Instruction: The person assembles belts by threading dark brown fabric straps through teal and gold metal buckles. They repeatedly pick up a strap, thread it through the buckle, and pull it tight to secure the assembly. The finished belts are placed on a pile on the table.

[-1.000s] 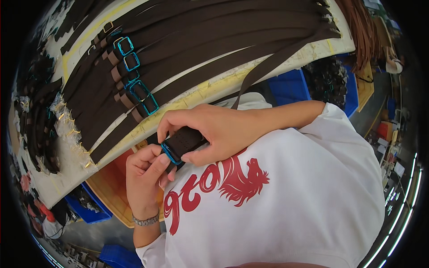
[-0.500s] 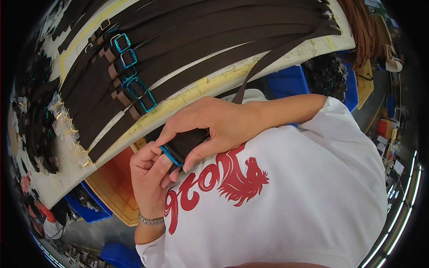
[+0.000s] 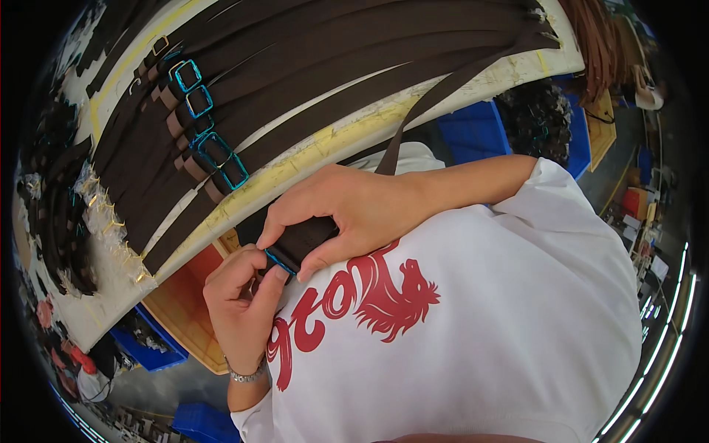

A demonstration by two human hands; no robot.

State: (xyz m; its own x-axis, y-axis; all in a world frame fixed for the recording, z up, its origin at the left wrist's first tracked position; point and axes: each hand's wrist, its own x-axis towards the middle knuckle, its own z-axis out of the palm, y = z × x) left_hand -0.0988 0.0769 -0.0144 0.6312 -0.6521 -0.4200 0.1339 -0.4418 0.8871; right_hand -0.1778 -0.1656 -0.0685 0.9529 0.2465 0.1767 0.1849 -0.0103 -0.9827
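Observation:
Close to my chest, my right hand (image 3: 369, 207) grips the buckle end of a dark brown belt (image 3: 309, 240), thumb on the near edge and fingers on the far edge. A buckle edged in blue film (image 3: 280, 261) sits at that end. My left hand (image 3: 238, 289), with a bracelet at the wrist, pinches at the buckle with thumb and fingertips; its other fingers are curled. A strap (image 3: 425, 111) runs from the table down behind my right hand. On the table lie several dark brown belts (image 3: 310, 59), their blue-filmed buckles (image 3: 199, 101) lined up at the left.
The table's pale near edge (image 3: 325, 151) runs diagonally just beyond my hands. Below it stand an orange-yellow bin (image 3: 185, 314) and a blue crate (image 3: 151, 343). More blue crates (image 3: 476, 136) are at the right. Reddish-brown strips (image 3: 594, 52) hang at the far right corner.
My left hand has shifted slightly left, its fingers more bent at the buckle. The buckle has tilted so less of its blue edge shows. My right hand keeps its grip.

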